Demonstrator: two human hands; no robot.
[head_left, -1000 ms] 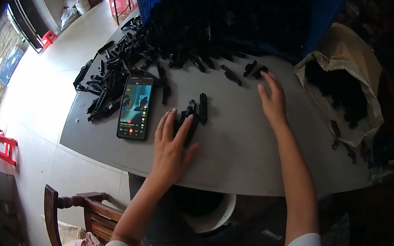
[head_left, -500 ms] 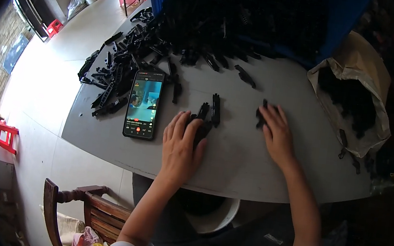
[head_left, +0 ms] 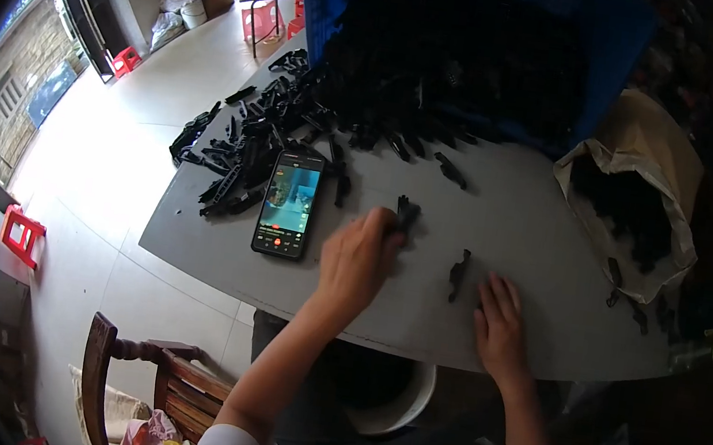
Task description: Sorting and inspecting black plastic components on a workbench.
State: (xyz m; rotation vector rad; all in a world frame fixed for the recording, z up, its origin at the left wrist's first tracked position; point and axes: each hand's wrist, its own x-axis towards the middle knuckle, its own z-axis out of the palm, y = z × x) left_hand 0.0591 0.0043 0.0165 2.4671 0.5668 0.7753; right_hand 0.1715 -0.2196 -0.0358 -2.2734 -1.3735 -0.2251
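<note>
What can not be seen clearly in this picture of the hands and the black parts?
- Head view: the left hand covers most of the black parts under its fingers; their number is unclear.
- Inside of the brown bag: too dark.
- Phone screen: too small.
- Right hand: its palm is hidden.

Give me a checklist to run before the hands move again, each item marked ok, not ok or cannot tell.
1. Left hand on the small black pieces at its fingertips: ok; firmness of grip: cannot tell.
2. Right hand flat on the grey table, holding nothing: ok.
3. Single black piece lies apart, just left of the right hand: ok.
4. Phone clear of both hands: ok.
5. Paper bag stands open, black parts inside: ok.
6. Heap of black parts back from the near edge: ok.
</note>
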